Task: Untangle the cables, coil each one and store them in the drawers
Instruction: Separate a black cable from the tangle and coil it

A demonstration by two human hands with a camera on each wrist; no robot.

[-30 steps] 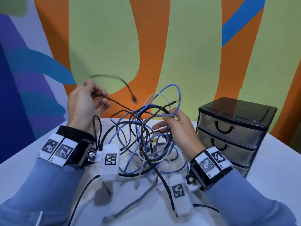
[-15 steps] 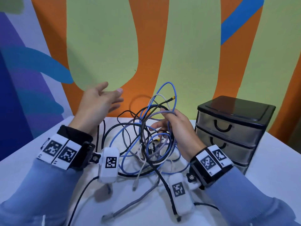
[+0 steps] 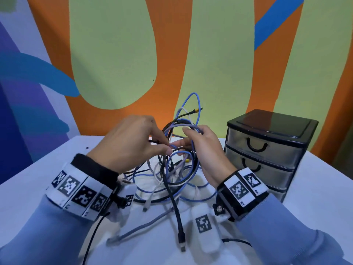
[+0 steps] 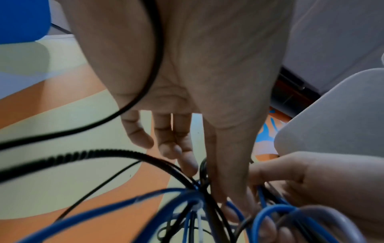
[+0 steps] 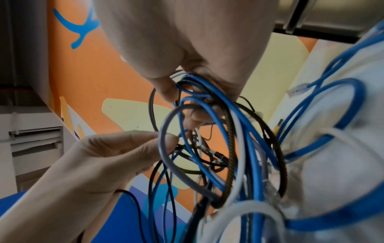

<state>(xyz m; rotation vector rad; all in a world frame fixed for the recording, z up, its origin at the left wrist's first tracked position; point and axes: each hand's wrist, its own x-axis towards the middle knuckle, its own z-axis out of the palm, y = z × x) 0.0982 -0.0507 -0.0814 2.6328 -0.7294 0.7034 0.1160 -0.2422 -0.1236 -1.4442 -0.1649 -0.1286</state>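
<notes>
A tangle of cables (image 3: pixel 177 169) in blue, black, grey and white is lifted partly off the white table (image 3: pixel 315 188). My right hand (image 3: pixel 180 137) grips its upper loops, fingers curled round several strands (image 5: pixel 182 105). My left hand (image 3: pixel 166 147) has reached into the tangle from the left. There its thumb and forefinger pinch a thin black cable (image 3: pixel 153 140), and the pinch (image 5: pixel 172 141) also shows in the right wrist view. A blue loop (image 3: pixel 197 104) and a braided black cable with a yellow tip (image 3: pixel 188 112) stick up. The three-drawer unit (image 3: pixel 267 150) stands at the right, all drawers closed.
A grey cable end (image 3: pixel 141 228) and a thick black plug (image 3: pixel 180 230) trail toward the table's front edge. A white tagged pack (image 3: pixel 205 230) hangs under each wrist. A painted wall rises right behind the table.
My left hand let go of the thin black cable it held up at the left and opened. It then moved right into the tangle and pinched a strand. The right hand kept its grip.
</notes>
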